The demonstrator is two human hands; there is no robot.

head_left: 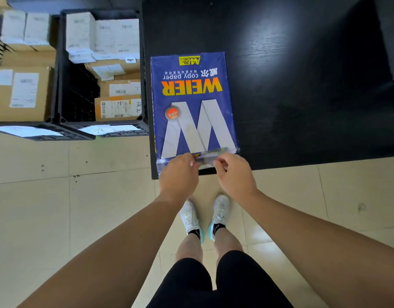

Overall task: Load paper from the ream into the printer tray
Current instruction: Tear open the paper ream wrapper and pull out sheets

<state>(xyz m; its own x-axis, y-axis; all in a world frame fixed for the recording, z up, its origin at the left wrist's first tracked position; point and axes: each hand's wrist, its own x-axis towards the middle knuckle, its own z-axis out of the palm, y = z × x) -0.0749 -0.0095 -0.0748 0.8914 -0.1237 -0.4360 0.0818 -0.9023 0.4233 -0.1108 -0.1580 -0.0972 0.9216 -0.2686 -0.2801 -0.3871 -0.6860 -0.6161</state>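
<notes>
A blue ream of copy paper lies flat on the near left corner of a black table, its near end reaching the table's front edge. My left hand and my right hand both pinch the wrapper flap at that near end, a few centimetres apart. The flap looks lifted and crumpled between my fingers. No printer or tray is in view.
Left of the table stand black plastic crates filled with cardboard boxes and white packets. Beige floor tiles lie below. My legs and white shoes stand right at the table's front edge.
</notes>
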